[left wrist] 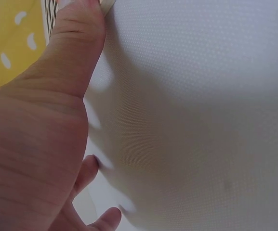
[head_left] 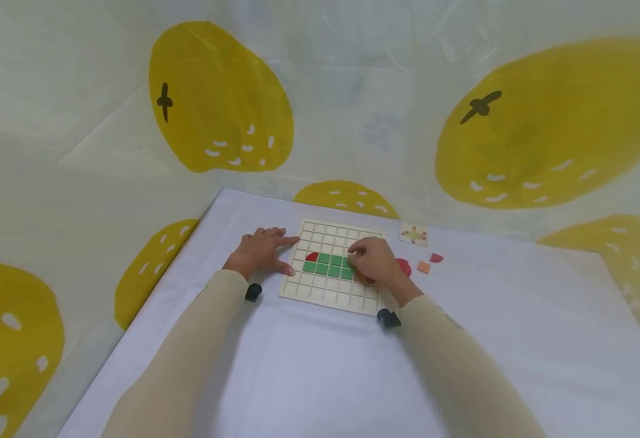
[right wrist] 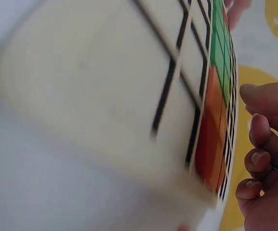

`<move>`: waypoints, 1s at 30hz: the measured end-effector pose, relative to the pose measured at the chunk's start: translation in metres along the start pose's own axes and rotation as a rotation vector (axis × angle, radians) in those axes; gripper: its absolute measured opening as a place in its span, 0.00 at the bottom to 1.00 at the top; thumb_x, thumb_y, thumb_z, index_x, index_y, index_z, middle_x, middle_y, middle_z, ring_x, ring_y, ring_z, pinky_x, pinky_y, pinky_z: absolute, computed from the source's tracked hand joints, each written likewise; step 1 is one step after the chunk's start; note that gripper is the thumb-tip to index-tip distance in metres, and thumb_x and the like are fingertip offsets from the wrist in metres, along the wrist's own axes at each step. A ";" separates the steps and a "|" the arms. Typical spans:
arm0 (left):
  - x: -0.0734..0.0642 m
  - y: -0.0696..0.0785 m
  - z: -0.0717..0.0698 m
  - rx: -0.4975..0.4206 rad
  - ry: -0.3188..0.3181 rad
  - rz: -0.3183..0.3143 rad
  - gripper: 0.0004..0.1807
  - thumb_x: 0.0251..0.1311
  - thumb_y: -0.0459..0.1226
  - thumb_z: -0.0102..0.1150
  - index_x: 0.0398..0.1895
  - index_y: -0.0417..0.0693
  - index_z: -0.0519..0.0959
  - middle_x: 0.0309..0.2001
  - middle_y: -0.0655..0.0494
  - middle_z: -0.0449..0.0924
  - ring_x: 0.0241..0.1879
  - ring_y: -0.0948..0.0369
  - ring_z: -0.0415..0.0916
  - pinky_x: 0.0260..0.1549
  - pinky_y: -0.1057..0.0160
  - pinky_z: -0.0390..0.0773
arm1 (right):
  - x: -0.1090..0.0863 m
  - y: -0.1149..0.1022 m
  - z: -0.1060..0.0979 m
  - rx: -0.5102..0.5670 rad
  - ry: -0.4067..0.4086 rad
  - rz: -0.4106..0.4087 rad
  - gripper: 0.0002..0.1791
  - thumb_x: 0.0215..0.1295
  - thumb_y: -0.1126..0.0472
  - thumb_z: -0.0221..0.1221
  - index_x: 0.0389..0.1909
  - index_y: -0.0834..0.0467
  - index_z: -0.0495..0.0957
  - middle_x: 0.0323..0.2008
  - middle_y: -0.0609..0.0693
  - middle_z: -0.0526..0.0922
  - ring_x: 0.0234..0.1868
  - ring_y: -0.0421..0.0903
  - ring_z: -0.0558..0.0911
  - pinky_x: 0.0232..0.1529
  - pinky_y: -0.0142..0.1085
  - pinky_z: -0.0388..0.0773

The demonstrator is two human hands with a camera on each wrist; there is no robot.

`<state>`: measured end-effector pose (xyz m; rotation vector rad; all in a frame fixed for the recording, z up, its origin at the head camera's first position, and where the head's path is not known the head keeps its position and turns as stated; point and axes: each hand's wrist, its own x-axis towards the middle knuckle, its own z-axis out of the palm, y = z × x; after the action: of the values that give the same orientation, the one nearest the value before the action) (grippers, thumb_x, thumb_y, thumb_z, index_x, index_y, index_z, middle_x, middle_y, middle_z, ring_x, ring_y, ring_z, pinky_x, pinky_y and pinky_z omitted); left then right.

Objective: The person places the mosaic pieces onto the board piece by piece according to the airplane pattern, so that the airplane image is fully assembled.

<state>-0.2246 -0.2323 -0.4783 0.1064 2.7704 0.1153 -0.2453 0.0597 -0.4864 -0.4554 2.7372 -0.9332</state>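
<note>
A pale grid board (head_left: 298,291) lies on the white table. Green square tiles (head_left: 328,265) fill two rows near its middle, with a red quarter-round tile (head_left: 312,257) at their upper left. My left hand (head_left: 260,250) spreads its fingers at the board's left side, thumb on the edge. Over the right part of the rows is my right hand (head_left: 376,258), fingers curled, fingertips by the green tiles. Nothing shows between those fingers in the right wrist view. Orange-red tiles (right wrist: 211,139) sit at the row's right end, partly hidden by this hand in the head view.
Right of the board lie a red piece (head_left: 404,266), an orange square tile (head_left: 423,267) and a red quarter-round tile (head_left: 436,258). A small patterned card (head_left: 413,235) lies behind them. A curtain with yellow fruit prints (head_left: 221,97) hangs along the table's far edge.
</note>
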 end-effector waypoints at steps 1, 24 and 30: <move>0.000 -0.001 0.001 0.000 0.004 0.000 0.54 0.50 0.67 0.72 0.81 0.81 0.57 0.85 0.55 0.52 0.81 0.42 0.53 0.75 0.28 0.57 | -0.001 0.007 -0.006 -0.006 0.001 0.010 0.17 0.69 0.56 0.63 0.54 0.56 0.87 0.42 0.53 0.83 0.47 0.50 0.76 0.44 0.38 0.74; -0.003 -0.004 0.000 -0.017 0.012 0.011 0.53 0.51 0.67 0.71 0.81 0.81 0.56 0.85 0.54 0.53 0.80 0.40 0.53 0.75 0.28 0.57 | -0.028 0.140 -0.107 -0.091 -0.087 0.285 0.21 0.75 0.61 0.56 0.67 0.55 0.78 0.61 0.65 0.74 0.60 0.64 0.71 0.64 0.62 0.75; 0.003 -0.002 0.002 -0.013 -0.007 0.003 0.54 0.50 0.68 0.71 0.81 0.82 0.55 0.85 0.55 0.51 0.81 0.41 0.52 0.76 0.28 0.56 | -0.032 0.139 -0.105 -0.129 -0.071 0.278 0.20 0.73 0.54 0.62 0.59 0.61 0.79 0.55 0.64 0.80 0.56 0.62 0.75 0.63 0.59 0.79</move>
<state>-0.2270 -0.2343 -0.4818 0.1074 2.7621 0.1340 -0.2777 0.2340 -0.4881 -0.1197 2.7126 -0.6618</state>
